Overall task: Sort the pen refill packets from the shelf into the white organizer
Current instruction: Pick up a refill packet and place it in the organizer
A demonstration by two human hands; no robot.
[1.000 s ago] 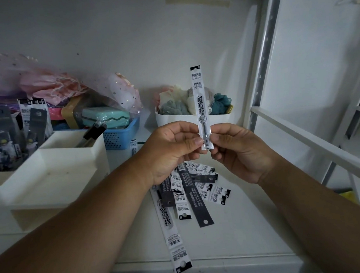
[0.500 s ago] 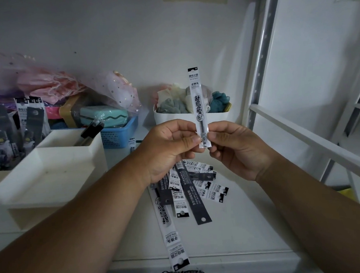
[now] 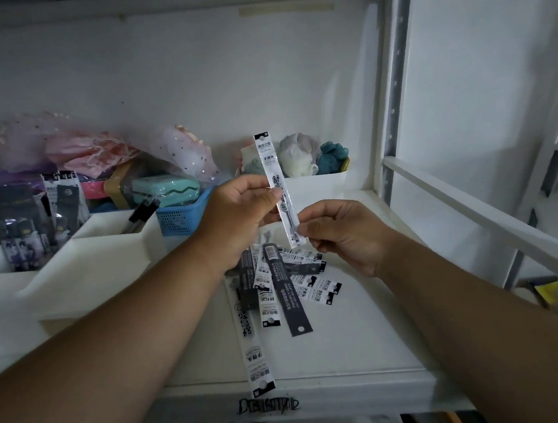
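Note:
A long clear refill packet (image 3: 270,165) with black print stands nearly upright above the shelf. My left hand (image 3: 238,214) pinches it around its middle. My right hand (image 3: 342,233) pinches its lower end. Below them several refill packets (image 3: 286,286), white and dark, lie fanned in a pile on the white shelf (image 3: 362,331). One long packet (image 3: 252,342) reaches the shelf's front edge. The white organizer (image 3: 86,264) sits at the left, its stepped compartments open on top; packets stand in its far-left section.
A blue basket (image 3: 179,218) with a mint case sits behind the organizer, under pink and clear bags (image 3: 101,151). A white tub (image 3: 315,182) with cloth items stands at the back. A metal upright (image 3: 394,87) and white rail (image 3: 469,211) bound the right side.
The held packet has tilted, its top leaning left. My left hand has slid up to the packet's middle while my right hand stays at the bottom end. The view has dropped slightly.

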